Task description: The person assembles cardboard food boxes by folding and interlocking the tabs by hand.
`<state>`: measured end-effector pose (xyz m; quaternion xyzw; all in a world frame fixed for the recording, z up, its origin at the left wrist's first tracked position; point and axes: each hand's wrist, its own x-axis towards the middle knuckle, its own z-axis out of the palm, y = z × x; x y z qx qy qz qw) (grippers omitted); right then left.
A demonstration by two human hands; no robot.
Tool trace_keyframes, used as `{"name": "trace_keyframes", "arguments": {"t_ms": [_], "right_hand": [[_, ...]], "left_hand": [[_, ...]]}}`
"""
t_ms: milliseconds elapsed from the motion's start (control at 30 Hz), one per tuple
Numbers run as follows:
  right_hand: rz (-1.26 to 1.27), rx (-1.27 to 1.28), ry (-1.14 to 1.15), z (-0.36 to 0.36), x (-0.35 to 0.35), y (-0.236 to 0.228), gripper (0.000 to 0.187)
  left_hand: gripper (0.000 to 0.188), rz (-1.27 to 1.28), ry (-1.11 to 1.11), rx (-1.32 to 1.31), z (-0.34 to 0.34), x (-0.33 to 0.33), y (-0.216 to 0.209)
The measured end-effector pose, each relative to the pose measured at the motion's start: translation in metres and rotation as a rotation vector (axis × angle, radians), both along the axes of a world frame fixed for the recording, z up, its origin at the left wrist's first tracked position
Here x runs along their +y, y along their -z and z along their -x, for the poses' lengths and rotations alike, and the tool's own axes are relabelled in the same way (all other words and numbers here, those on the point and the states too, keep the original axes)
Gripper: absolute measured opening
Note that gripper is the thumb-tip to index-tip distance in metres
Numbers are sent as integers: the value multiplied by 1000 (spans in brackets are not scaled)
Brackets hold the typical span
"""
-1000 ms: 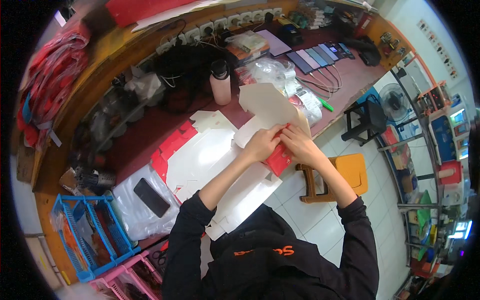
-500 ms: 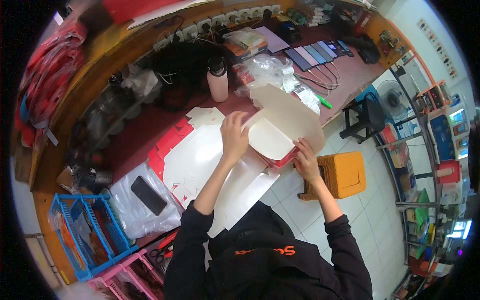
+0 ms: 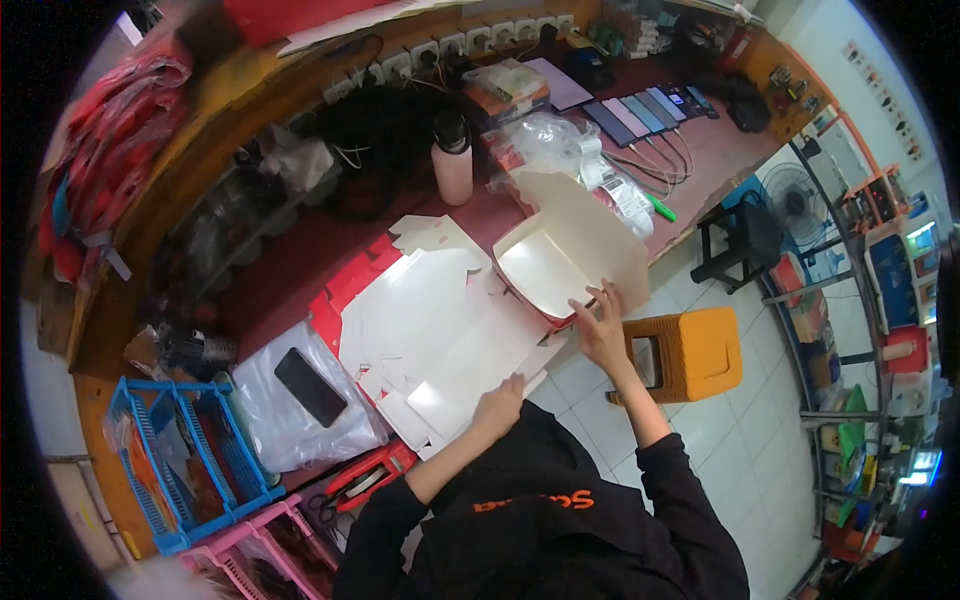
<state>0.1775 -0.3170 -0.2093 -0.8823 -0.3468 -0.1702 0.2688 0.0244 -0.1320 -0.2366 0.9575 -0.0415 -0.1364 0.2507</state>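
My left hand (image 3: 499, 408) is closed at the near edge of a flat white cardboard box sheet (image 3: 420, 320), its fingers curled over the edge. The sheet lies on others with red printed sides. To the right stands a folded food box (image 3: 545, 270), white inside and red outside, its lid (image 3: 610, 225) raised behind it. My right hand (image 3: 603, 328) rests with spread fingers at the box's near right corner, touching its rim. The inside of the box shows nothing in it.
On the red table lie a black phone (image 3: 310, 387) on plastic bags (image 3: 270, 430), a pink bottle (image 3: 453, 165), and several phones (image 3: 640, 112) with cables. A blue basket (image 3: 185, 465) and red tape dispenser (image 3: 370, 475) sit near left; yellow stools (image 3: 690, 355) stand at right.
My left hand has left the box and moved down toward me to the sheet's near edge. A white sheet now lies flatter over the pile. My right hand stays at the box, fingers more spread.
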Motion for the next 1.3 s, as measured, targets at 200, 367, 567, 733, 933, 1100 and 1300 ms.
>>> {"name": "trace_keyframes", "arguments": {"t_ms": [200,367,567,733,933,1100,1300], "right_hand": [[-43,30,42,17,21,10,38],[-134,-96,1,7,28,13,29],[-646,562,-123,64,70,-45,78],[-629,989,-472,98,109,-70,88],[-104,183,-587,93,122,-96,77],[-379,347,-873,104,127,-124,65],[-519,119,-592,105,117,-157,55]], "left_hand": [[11,129,-197,-114,-12,49,-31],[18,163,-328,-346,-5,89,-107],[31,122,-380,-667,20,73,-174],[59,1098,-365,-601,14,35,-149],[49,1601,-568,-356,5,119,-149],[34,1674,-685,-511,-3,121,-156],[30,1959,-585,-439,-5,80,-175]]}}
